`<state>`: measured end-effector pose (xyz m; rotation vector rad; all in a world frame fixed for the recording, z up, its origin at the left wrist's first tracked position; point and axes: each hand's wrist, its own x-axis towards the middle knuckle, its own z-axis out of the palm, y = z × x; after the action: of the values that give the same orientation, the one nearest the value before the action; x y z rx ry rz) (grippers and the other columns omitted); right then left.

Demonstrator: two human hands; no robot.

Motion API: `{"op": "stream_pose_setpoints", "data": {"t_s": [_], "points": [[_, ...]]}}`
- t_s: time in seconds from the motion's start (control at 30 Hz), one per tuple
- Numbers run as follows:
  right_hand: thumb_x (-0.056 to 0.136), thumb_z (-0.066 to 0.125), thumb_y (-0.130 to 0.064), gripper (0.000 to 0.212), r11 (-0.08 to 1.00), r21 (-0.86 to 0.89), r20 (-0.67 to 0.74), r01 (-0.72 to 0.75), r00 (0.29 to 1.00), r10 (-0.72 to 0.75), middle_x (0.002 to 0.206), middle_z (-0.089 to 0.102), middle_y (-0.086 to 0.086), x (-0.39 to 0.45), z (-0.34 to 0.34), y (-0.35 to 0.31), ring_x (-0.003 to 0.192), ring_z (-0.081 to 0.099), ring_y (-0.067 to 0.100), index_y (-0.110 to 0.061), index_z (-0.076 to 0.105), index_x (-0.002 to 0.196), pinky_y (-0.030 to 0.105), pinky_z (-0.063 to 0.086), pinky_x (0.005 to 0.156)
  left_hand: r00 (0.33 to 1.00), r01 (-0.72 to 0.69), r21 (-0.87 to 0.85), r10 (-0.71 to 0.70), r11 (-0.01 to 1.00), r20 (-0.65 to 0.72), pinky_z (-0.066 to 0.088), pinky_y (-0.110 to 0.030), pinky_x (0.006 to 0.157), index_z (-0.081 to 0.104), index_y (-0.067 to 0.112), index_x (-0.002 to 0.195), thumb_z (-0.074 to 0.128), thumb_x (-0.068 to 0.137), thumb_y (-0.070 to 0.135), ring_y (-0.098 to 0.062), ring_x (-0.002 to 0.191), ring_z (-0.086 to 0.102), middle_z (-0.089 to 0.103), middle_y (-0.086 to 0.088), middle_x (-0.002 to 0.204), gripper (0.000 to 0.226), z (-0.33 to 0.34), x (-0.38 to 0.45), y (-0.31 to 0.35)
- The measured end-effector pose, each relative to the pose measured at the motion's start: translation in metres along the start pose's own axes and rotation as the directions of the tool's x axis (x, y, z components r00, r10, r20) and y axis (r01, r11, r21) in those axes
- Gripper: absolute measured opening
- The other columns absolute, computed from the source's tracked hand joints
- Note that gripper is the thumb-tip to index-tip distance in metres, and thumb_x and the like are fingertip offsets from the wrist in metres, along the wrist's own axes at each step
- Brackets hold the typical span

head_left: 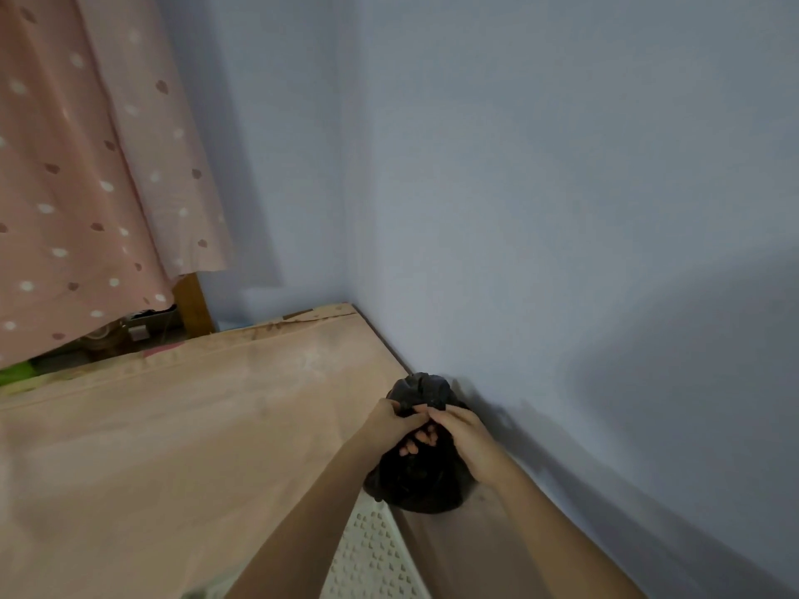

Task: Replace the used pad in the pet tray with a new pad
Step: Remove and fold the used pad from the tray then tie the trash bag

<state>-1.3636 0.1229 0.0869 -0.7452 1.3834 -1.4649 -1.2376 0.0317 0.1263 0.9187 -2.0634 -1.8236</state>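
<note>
Black bag (417,482) against wall (562,209); left hand (395,421), right hand (465,434) both pinching its gathered neck.

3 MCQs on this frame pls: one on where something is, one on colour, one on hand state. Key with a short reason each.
1. Where is the black bag?
A. Beside the blue wall, near the corner
B. Hanging on the curtain
C. In the middle of the pink sheet

2. What colour is the curtain?
A. Green with stripes
B. Pink with hearts and dots
C. Plain white

3. What are the hands doing?
A. Both hang open, off the bag
B. Only the left touches the bag
C. Both grip the bag's gathered top

Key:
1 A: the bag sits right by the blue wall.
2 B: pink fabric with light dots and darker hearts.
3 C: the left hand and right hand curl their fingers into the black plastic.
</note>
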Motion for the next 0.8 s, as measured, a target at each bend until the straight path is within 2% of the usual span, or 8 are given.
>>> {"op": "stream_pose_setpoints", "data": {"t_s": [0.07,0.17,0.23,0.3,0.4,0.5,0.63,0.8], "points": [[0.095,0.053,-0.026,0.023,0.994,-0.097,-0.013,0.049,0.999,-0.05,0.091,0.071,0.01,-0.002,-0.002,-0.001,0.089,0.064,0.026,-0.019,0.074,0.102,0.035,0.05,0.088,0.994,0.079,-0.093,-0.072,0.992,0.081,0.045,-0.016,0.044,0.069,0.006,0.079,0.058,0.093,0.029,-0.006,0.042,0.053,0.069,0.001,0.061,0.029,-0.001,-0.003,-0.002],[0.094,0.056,-0.033,0.023,0.995,-0.092,-0.068,0.033,0.997,-0.039,0.104,0.07,0.016,-0.004,-0.002,-0.003,0.102,0.064,0.031,-0.02,0.075,0.097,0.039,0.049,0.096,0.982,0.18,-0.405,-0.144,0.896,0.12,0.049,-0.022,0.049,0.071,0.004,0.09,0.059,0.092,0.034,-0.014,0.053,0.061,0.07,-0.009,0.073,0.032,-0.001,-0.002,-0.008],[0.09,0.059,-0.038,0.023,0.991,-0.128,-0.088,0.026,0.995,-0.038,0.095,0.071,0.013,-0.004,-0.003,-0.004,0.091,0.066,0.028,-0.021,0.074,0.093,0.037,0.051,0.09,0.991,0.13,-0.446,-0.133,0.885,0.026,0.054,-0.027,0.062,0.067,0.003,0.094,0.059,0.092,0.028,-0.02,0.067,0.066,0.07,-0.012,0.079,0.027,-0.002,0.0,-0.015],[0.09,0.057,-0.038,0.025,0.995,-0.102,-0.101,0.014,0.995,-0.024,0.09,0.071,0.01,-0.002,-0.003,-0.001,0.081,0.067,0.021,-0.018,0.072,0.094,0.035,0.051,0.083,0.996,0.043,-0.432,-0.074,0.901,-0.056,0.053,-0.029,0.065,0.061,0.007,0.086,0.057,0.093,0.023,-0.022,0.068,0.063,0.069,-0.008,0.072,0.018,-0.002,0.001,-0.02],[0.098,0.046,-0.031,0.028,0.998,-0.051,-0.183,-0.034,0.983,0.024,0.106,0.071,0.01,0.001,-0.004,0.004,0.099,0.067,0.024,-0.013,0.064,0.11,0.043,0.049,0.096,0.994,-0.038,-0.514,-0.019,0.857,-0.105,0.05,-0.027,0.06,0.057,0.009,0.081,0.054,0.096,0.02,-0.019,0.06,0.061,0.065,-0.009,0.071,0.018,-0.002,0.001,-0.021],[0.1,0.043,-0.032,0.03,0.994,-0.091,-0.246,-0.053,0.969,0.029,0.108,0.069,0.01,0.002,0.0,0.005,0.102,0.064,0.027,-0.012,0.06,0.115,0.046,0.047,0.099,0.996,-0.09,-0.397,0.087,0.913,-0.026,0.046,-0.019,0.054,0.062,0.013,0.081,0.058,0.093,0.025,-0.008,0.052,0.055,0.062,-0.003,0.071,0.017,-0.002,-0.004,-0.019],[0.099,0.045,-0.03,0.028,0.984,-0.175,-0.293,-0.031,0.956,-0.022,0.096,0.068,0.009,0.001,0.002,-0.005,0.096,0.064,0.025,-0.01,0.065,0.1,0.041,0.051,0.091,0.992,-0.092,-0.048,0.096,0.995,0.081,0.045,-0.011,0.056,0.063,0.022,0.069,0.068,0.084,0.02,0.001,0.057,0.058,0.066,0.009,0.066,0.016,0.001,-0.003,-0.016],[0.097,0.049,-0.029,0.022,0.981,-0.193,-0.291,0.003,0.955,-0.06,0.087,0.067,0.001,-0.001,0.007,-0.012,0.09,0.063,0.018,-0.018,0.066,0.088,0.026,0.048,0.075,0.996,-0.08,0.397,0.087,0.914,0.0,0.042,-0.018,0.063,0.048,0.021,0.08,0.07,0.077,0.016,-0.007,0.071,0.052,0.053,0.005,0.08,0.023,0.0,0.006,-0.017]]}}
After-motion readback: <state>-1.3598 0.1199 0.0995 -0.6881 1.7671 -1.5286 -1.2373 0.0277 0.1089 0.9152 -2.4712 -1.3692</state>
